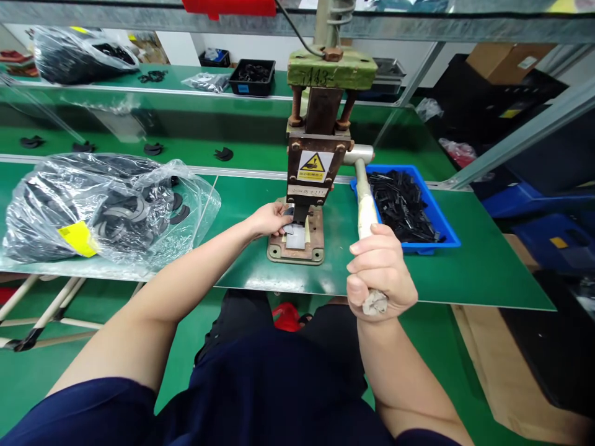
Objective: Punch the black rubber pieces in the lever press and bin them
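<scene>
A green hand press (332,68) with a rusty metal body and a yellow warning label stands on the workbench in front of me. My right hand (382,269) is wrapped round the taped grip of its lever (366,207). At the base of the press, my left hand (271,219) pinches a small dark flat piece (289,212) beside the punch. The fingertips lie close to the punch (301,214), and part of the piece is hidden by them. A pale metal plate (295,237) lies on the press base (297,255) just below.
To the left, a clear plastic bag (116,204) holds many dark curved pieces. A blue tray (453,238) full of slim black parts stands on the right, behind the lever. Small groups of curved pieces (224,153) and a black bin (253,77) sit farther back.
</scene>
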Available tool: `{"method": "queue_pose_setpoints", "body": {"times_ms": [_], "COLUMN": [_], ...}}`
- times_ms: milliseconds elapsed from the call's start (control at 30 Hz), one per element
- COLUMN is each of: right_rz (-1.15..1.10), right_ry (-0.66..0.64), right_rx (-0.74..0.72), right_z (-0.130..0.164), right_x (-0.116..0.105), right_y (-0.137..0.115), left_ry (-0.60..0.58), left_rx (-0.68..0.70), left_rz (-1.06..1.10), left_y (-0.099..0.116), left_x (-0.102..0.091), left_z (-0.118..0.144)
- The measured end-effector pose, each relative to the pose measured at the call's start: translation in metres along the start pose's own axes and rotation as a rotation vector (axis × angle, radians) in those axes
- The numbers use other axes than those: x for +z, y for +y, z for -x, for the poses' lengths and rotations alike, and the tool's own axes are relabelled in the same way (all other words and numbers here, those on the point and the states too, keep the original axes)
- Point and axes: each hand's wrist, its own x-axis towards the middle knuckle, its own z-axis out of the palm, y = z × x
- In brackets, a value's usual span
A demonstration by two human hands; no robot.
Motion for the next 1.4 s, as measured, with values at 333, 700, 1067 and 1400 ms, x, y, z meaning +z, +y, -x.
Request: {"method": "queue_pose_setpoints", "body": {"times_ms": [333, 700, 1067, 1400], "right_rz": [0.03, 0.069, 0.066, 0.032], "right_ry": [0.037, 0.052, 0.028, 0.126], "right_rx": [0.007, 0.007, -0.021, -0.079], "right_z": [0.0, 0.0, -0.004, 0.001], "right_x": [0.003, 0.004, -0.001, 0.002], "right_y": [-0.001, 0.0, 0.001, 0.024], "left_ry": [-0.088, -0.164, -0.187, 0.645], "left_rx": [-0.145, -0.15, 0.103, 0.038], "left_rz": [0.067, -0.014, 0.325, -0.74], "left_y": [0.023, 0.022, -0.005, -0.094], "left_x": [0.005, -0.007, -0.011, -0.184], "left_z": [0.009, 0.011, 0.043, 0.048]}}
